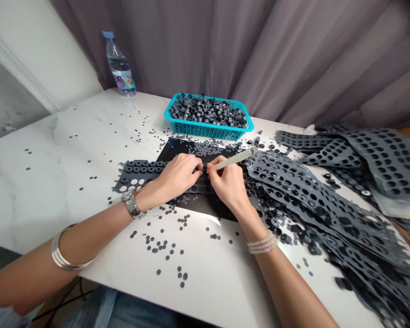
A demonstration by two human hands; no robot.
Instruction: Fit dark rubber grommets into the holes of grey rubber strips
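My right hand (228,182) grips a pale, slim stick-like tool (237,158), its back end pointing up to the right; the working tip is hidden by my fingers. Close beside it, my left hand (181,175) rests over a dark grey rubber sheet (133,175), fingers curled and pressed together; whatever they pinch is hidden. Rows of round ring-shaped pieces stand in that sheet's left part, with several open holes along its front edge. Under both hands lies a black mat (191,207), strewn with small dark discs (207,148).
A turquoise basket (208,130) full of small black rubber rings stands behind the mat. Punched grey sheets (307,187) pile up on the right among loose black pieces. A water bottle (121,68) stands back left. Small discs dot the white marble-look table (54,182).
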